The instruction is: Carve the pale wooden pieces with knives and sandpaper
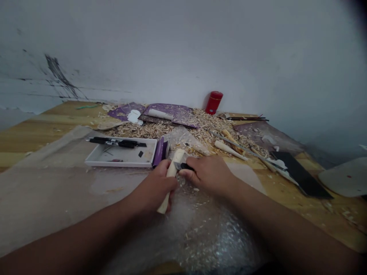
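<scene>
My left hand is wrapped round a pale piece of wood, which tilts up and away from me with its rounded far end sticking out past my fingers. In my right hand is a carving knife with a dark handle. Its short blade rests against the upper part of the wood, and most of the handle is hidden in my fingers. Beneath both hands lies clear plastic sheeting sprinkled with small shavings.
A white tray with black pens or knives stands left of my hands. Wood shavings heap up behind, with purple sheets and a red cylinder by the wall. A carved wooden piece and black slab lie right.
</scene>
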The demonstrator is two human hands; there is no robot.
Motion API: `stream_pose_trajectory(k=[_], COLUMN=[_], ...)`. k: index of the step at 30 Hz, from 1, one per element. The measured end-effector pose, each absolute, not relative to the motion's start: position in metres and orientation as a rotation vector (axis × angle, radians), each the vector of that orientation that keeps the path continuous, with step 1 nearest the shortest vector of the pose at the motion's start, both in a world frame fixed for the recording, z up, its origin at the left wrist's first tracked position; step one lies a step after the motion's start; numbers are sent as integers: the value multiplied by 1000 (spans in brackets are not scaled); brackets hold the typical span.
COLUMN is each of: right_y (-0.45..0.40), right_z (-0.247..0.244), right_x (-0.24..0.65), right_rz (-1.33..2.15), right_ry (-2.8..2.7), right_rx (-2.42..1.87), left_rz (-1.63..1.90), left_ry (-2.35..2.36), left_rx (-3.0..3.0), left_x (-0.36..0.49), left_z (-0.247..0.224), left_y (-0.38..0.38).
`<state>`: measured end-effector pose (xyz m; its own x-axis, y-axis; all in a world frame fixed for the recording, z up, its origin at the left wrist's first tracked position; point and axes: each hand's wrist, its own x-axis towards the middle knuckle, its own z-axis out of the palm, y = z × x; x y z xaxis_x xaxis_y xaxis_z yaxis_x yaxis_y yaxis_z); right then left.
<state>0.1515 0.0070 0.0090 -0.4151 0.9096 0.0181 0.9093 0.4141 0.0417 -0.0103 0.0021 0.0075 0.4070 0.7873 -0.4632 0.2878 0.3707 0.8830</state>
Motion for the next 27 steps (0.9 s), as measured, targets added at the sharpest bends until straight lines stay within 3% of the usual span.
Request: stream_pose_trajectory(k=[8,14,27], right_y=[15,36,18], right_z=[4,14,10], right_x=[155,191,166], right_rz=[143,288,227], right_ry=[2635,2281,2503], right_rx=[1796,2203,1975], left_rz=[443,366,425], left_ry=[1163,1019,960], left_rx=[1163,1123,1068], left_x=[-10,-11,-13], left_z=[5,7,6], left_y=[2,-10,-1])
